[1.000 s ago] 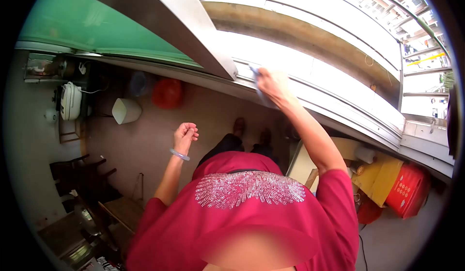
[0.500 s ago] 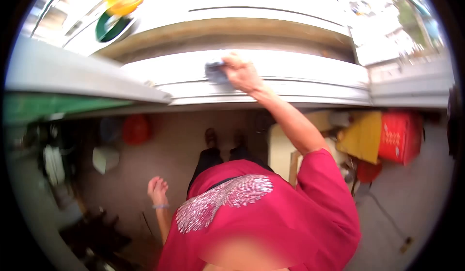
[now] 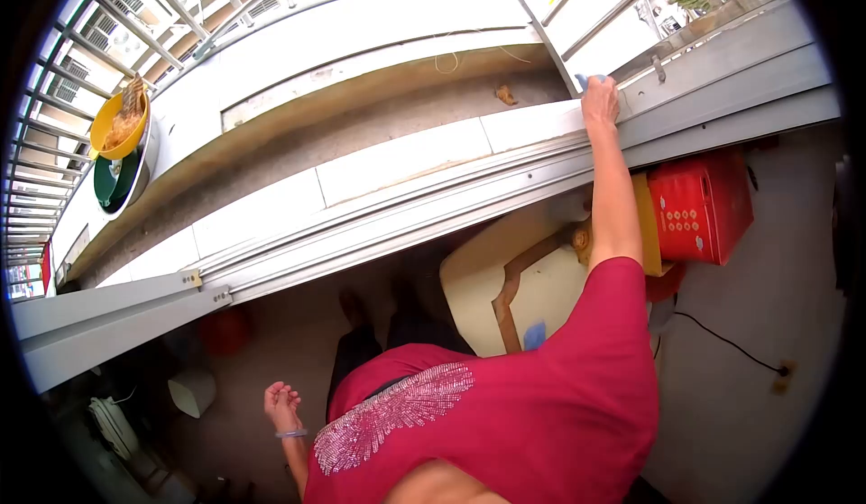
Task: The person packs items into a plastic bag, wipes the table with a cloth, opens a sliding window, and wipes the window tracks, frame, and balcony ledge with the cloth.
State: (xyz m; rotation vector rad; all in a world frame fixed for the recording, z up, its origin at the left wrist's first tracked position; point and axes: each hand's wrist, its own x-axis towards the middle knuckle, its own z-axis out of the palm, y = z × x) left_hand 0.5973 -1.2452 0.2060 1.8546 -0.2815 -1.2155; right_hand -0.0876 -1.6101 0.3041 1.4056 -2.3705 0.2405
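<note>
My right hand point(image 3: 601, 104) is closed on a bluish cloth point(image 3: 586, 81), of which only a small part shows past the fingers. It rests at the right end of the white window sill point(image 3: 406, 161), where the sill meets the metal side frame point(image 3: 713, 80). Lower left, my left hand point(image 3: 282, 401) hangs in the air over the floor with its fingers loosely curled, a pale bangle point(image 3: 291, 434) on the wrist. Nothing shows in it.
Metal rails point(image 3: 257, 297) run along the sill. Outside, a yellow basin point(image 3: 119, 127) sits by a green one point(image 3: 115, 181) near the bars. Below the sill are a cream table point(image 3: 469, 279), a red box point(image 3: 702, 206) and a white bin point(image 3: 192, 392).
My right hand has moved rightward along the sill with the cloth, up to the side frame. The view has turned, and my left hand is still off to the lower left.
</note>
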